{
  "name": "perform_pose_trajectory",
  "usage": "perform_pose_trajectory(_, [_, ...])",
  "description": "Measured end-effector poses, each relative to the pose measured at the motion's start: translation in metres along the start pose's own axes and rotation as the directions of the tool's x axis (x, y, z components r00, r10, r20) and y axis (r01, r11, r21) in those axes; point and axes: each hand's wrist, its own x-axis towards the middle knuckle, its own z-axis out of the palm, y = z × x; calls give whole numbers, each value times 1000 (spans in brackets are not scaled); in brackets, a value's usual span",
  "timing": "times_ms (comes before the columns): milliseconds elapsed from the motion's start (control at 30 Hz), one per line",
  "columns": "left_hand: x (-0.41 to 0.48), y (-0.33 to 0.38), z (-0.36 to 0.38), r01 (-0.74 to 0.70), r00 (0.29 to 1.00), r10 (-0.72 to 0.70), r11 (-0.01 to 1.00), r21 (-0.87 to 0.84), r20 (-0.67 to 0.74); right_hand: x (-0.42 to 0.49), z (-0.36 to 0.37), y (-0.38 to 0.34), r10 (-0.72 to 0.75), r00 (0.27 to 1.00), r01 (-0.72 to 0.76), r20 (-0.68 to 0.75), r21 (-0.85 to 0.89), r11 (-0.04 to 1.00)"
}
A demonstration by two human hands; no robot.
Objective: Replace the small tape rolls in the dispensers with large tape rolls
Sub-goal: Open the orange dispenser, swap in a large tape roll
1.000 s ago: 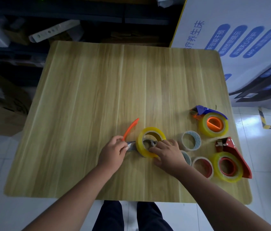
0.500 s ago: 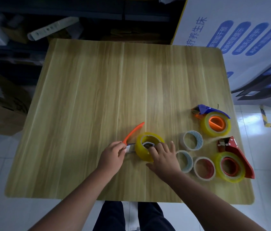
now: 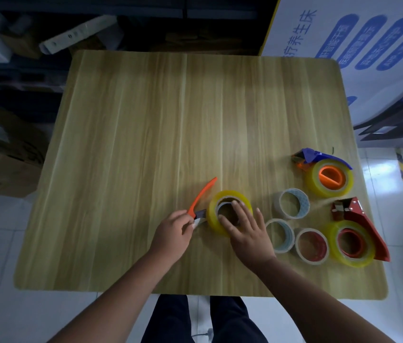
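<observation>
Head view, table (image 3: 170, 120), floor (image 3: 10, 305), left fingers (image 3: 186, 221) pinch dispenser (image 3: 201, 194), right fingers (image 3: 241, 212) flat on roll (image 3: 213, 219)

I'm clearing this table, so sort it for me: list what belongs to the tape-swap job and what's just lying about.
Job: orange dispenser in the left hand; yellow roll under the right hand; blue dispenser and red dispenser, both loaded; three small rolls.
Lying about: cardboard boxes at left; printed box at right; white tube at the back.
</observation>
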Motion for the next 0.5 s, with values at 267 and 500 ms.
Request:
perform_pose_trajectory(267, [-15, -17, 11, 27, 1000, -27, 998, 56, -16, 1, -4, -12, 87, 985, -86, 148, -13, 996])
perform_pose_trajectory(500, [-26, -26, 33, 140, 973, -154, 986, -90, -173, 30, -3, -28, -42, 999, 41, -23, -23, 999])
